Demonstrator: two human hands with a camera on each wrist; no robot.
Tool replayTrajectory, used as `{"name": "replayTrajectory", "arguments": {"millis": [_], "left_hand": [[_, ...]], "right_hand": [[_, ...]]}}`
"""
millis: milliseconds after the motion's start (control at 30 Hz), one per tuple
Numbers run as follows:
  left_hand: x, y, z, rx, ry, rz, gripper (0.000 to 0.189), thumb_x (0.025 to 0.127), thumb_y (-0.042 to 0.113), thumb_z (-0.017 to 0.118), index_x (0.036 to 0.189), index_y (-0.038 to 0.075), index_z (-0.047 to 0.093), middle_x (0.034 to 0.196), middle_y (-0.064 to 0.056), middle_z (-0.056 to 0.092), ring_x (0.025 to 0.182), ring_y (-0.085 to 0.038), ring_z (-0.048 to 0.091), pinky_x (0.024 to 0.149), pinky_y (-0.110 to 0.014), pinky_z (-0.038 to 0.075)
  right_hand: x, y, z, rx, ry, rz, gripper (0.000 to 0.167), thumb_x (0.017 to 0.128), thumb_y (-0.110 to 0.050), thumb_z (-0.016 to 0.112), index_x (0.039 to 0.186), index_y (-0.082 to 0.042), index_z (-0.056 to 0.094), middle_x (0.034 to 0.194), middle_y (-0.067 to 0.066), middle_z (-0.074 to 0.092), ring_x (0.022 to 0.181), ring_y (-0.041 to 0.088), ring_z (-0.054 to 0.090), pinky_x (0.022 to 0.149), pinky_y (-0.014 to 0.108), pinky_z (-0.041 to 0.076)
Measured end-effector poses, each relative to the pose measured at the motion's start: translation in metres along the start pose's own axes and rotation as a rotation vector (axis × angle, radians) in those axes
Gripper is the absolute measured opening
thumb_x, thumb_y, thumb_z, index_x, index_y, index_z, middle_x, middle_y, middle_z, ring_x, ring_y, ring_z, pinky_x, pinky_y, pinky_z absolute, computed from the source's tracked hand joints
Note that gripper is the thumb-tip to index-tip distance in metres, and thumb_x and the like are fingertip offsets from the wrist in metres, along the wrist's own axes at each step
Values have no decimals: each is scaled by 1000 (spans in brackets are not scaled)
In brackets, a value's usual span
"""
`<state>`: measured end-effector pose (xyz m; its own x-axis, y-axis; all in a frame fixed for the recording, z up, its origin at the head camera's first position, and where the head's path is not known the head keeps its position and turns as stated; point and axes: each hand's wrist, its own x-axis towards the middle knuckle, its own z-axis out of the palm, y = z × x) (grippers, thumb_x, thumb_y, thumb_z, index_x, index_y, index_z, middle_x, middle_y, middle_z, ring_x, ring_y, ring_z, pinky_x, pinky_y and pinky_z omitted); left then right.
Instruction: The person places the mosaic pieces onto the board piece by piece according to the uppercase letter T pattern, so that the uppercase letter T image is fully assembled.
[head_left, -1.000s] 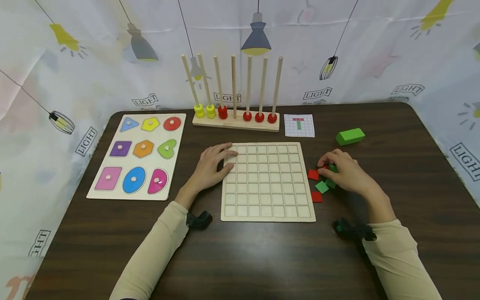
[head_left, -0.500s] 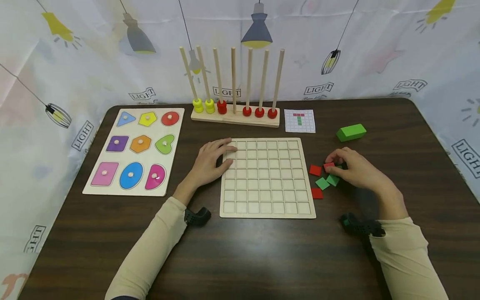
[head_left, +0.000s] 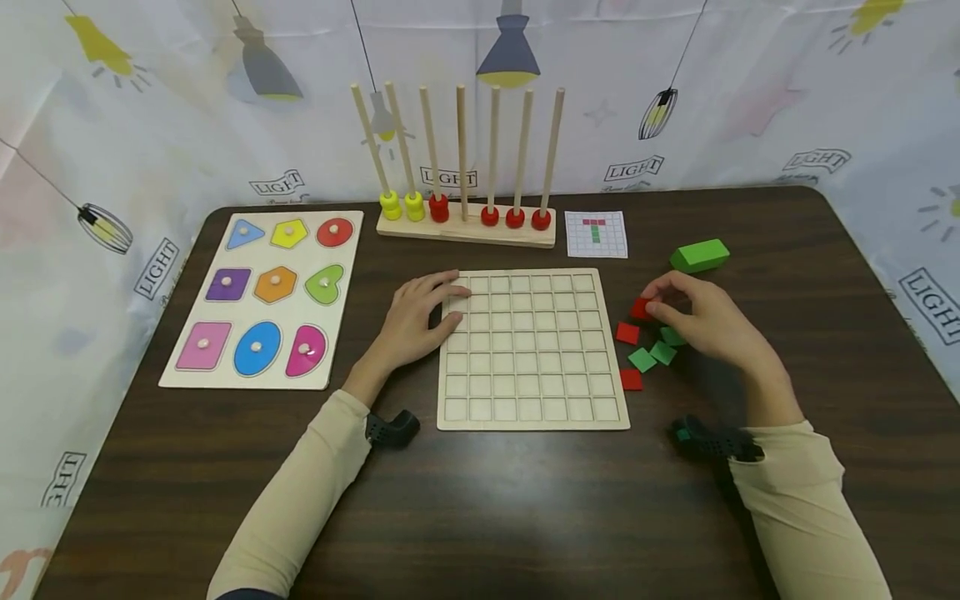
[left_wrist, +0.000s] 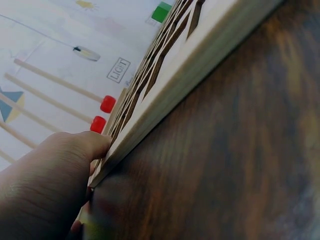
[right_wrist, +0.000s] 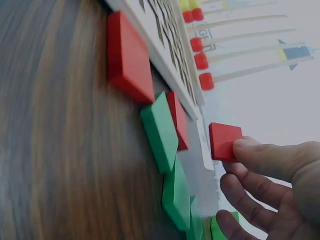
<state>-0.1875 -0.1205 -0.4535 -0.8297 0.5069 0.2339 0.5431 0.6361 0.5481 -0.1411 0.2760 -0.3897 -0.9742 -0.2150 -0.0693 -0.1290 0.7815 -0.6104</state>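
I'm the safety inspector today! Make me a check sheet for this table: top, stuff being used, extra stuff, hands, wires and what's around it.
Surface: dark brown table with wood grain.
Stuff being used: grid board lying flat; one red tile held; two other red tiles and three green tiles to its right; pattern card behind it.
Extra stuff: shape puzzle at left, bead rack at back, green block toward the right.
Hands: left hand rests on the board's left edge; right hand pinches the red tile.
Wires: nothing seen.
Around it: lamp-print cloth behind the table.
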Motion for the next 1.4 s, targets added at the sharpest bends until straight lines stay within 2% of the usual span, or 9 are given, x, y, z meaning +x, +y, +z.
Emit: {"name": "replayTrajectory", "arguments": {"millis": [100, 167, 300, 367, 433, 733, 967, 1233, 1400], "left_hand": [[1, 0, -2, -5, 8, 7, 32, 95, 30, 55, 125, 22, 59, 147, -4, 42, 136, -27, 35, 110, -57, 19], [1, 0, -4, -9, 19, 9, 32, 95, 30, 56, 125, 22, 59, 147, -3, 42, 136, -27, 35, 110, -57, 19], [0, 0, -5, -14, 32, 1, 31, 94, 30, 56, 124, 21, 60, 147, -3, 42, 136, -27, 35, 109, -57, 19], [0, 0, -5, -16, 30, -3, 31, 94, 30, 57, 124, 21, 60, 147, -3, 42, 136, -27, 35, 110, -57, 19], [0, 0, -5, -20, 25, -3, 31, 95, 30, 56, 124, 21, 60, 147, -3, 42, 136, -28, 35, 110, -58, 19], [-3, 0, -6, -15, 30, 1, 30, 94, 29, 57, 123, 21, 61, 146, -4, 43, 134, -29, 37, 109, -58, 20], [-3, 1, 0, -16, 0, 27, 32, 94, 30, 57, 125, 21, 59, 147, -4, 42, 134, -29, 36, 109, -59, 20], [-3, 1, -2, -17, 6, 17, 32, 94, 30, 57, 125, 21, 59, 147, -4, 42, 134, -29, 36, 109, -58, 19], [-3, 1, -1, -13, -2, 8, 32, 95, 31, 56, 125, 23, 59, 147, -4, 42, 135, -28, 35, 110, -57, 19]], "right_hand": [[4, -6, 0, 6, 27, -6, 23, 95, -24, 56, 113, -9, 59, 103, 8, 63, 95, 19, 54, 81, 20, 42], [9, -11, 1, 26, 35, -18, 23, 95, -25, 57, 113, -10, 59, 103, 7, 63, 94, 19, 54, 80, 16, 41], [18, -22, 5, 71, 24, -42, 22, 95, -23, 57, 112, -10, 60, 103, 9, 63, 95, 20, 55, 89, 29, 44], [22, -27, 8, 88, 16, -49, 21, 95, -22, 57, 111, -9, 60, 102, 9, 63, 95, 21, 55, 91, 38, 45], [26, -32, 11, 104, 9, -54, 19, 94, -19, 58, 110, -9, 60, 101, 10, 63, 94, 22, 55, 91, 42, 45], [41, -51, 33, 144, -3, -95, 15, 94, -13, 58, 107, -8, 62, 103, 10, 63, 93, 24, 58, 86, 41, 48], [45, -63, 47, 195, -25, -80, 15, 94, -14, 58, 107, -8, 62, 105, 9, 65, 98, 24, 61, 88, 42, 49], [69, -82, 64, 218, -64, -155, 14, 93, -14, 59, 105, -7, 62, 104, 10, 65, 94, 23, 60, 84, 37, 49], [78, -92, 75, 226, -90, -162, 12, 93, -13, 60, 102, -7, 63, 100, 10, 66, 88, 22, 61, 78, 33, 49]]}}
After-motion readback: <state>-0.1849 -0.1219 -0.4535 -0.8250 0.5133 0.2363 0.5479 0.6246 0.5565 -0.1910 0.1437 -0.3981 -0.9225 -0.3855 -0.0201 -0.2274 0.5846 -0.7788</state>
